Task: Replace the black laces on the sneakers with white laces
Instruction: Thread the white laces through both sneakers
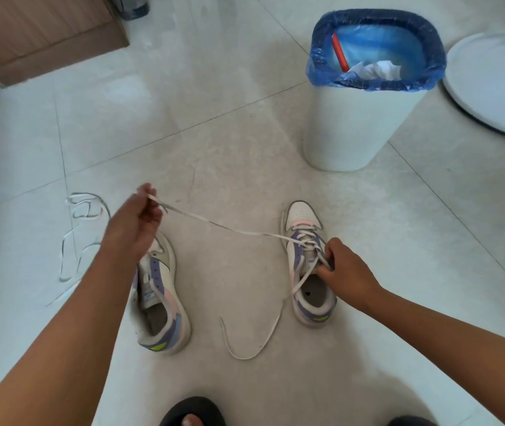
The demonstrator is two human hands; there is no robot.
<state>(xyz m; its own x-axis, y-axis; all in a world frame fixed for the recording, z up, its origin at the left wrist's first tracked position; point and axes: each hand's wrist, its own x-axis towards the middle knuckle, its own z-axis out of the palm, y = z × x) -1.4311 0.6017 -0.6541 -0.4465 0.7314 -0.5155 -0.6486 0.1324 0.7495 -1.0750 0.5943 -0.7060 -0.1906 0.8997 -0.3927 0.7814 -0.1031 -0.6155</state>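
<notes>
Two white, purple and pink sneakers stand on the tiled floor. The right sneaker (306, 272) has a white lace (220, 225) threaded through its front eyelets. My left hand (134, 222) pinches one end of that lace and holds it stretched taut to the left, above the left sneaker (162, 305), which shows no lace. My right hand (343, 269) grips the right sneaker at its tongue and upper eyelets. The lace's other end curls loose on the floor between the shoes. No black lace is visible.
Another white lace (76, 238) lies tangled on the floor at the left. A white bin (352, 124) with a blue liner stands behind the right sneaker. A round white object (487, 84) is at the far right, wooden furniture (39, 32) at the top left. My dark slipper (193, 410) shows at the bottom.
</notes>
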